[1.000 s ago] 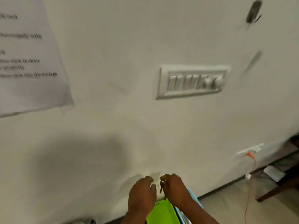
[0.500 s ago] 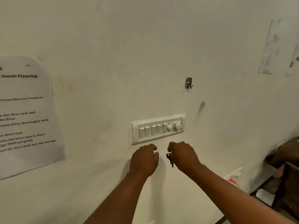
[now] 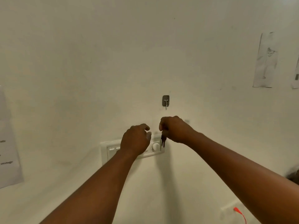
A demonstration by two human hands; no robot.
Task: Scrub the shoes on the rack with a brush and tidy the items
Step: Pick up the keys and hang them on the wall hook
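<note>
Both my arms reach up toward a pale wall. My right hand (image 3: pixel 175 129) pinches a small dark bunch of keys (image 3: pixel 163 140) that hangs down from its fingers. It is just below a metal wall hook (image 3: pixel 165 101), which holds nothing. My left hand (image 3: pixel 136 140) is beside it on the left, fingers curled and holding nothing, in front of the switch panel. No shoes, rack or brush are in view.
A white switch panel (image 3: pixel 156 147) with a round knob sits on the wall behind my left hand. A printed paper sheet (image 3: pixel 8 159) hangs at the far left, another paper (image 3: pixel 266 60) at the upper right. A red-tipped cable (image 3: pixel 239 212) shows at the lower right.
Both hands have risen from low near the floor, up past the switch panel, toward the hook. My view has tilted upward; the green item below is out of sight.
</note>
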